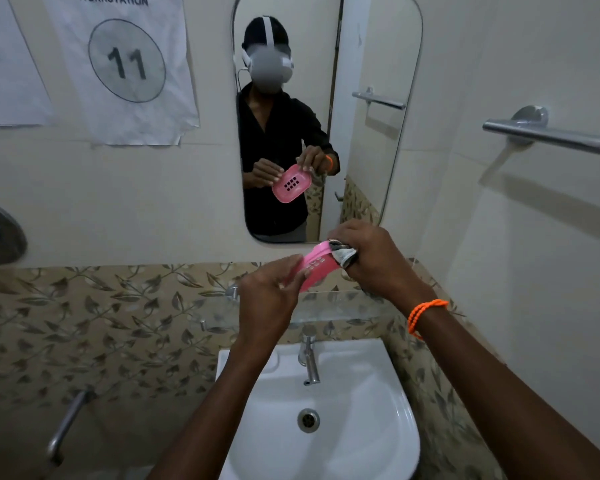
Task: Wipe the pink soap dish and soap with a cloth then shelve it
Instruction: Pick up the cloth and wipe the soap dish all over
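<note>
Your left hand (269, 299) grips the pink soap dish (314, 268) by its near end, holding it tilted in the air above the glass shelf (343, 306) and the white sink (388, 427); your right hand (371, 261) (orange bead bracelet (425, 315) on its wrist) pinches a grey cloth (343, 255) against the dish's far end; the mirror (371, 133) shows the dish's slotted underside.

Pink slotted soap dish (314, 268) tilted on edge above the sink, grey cloth (343, 254) at its upper end.
</note>
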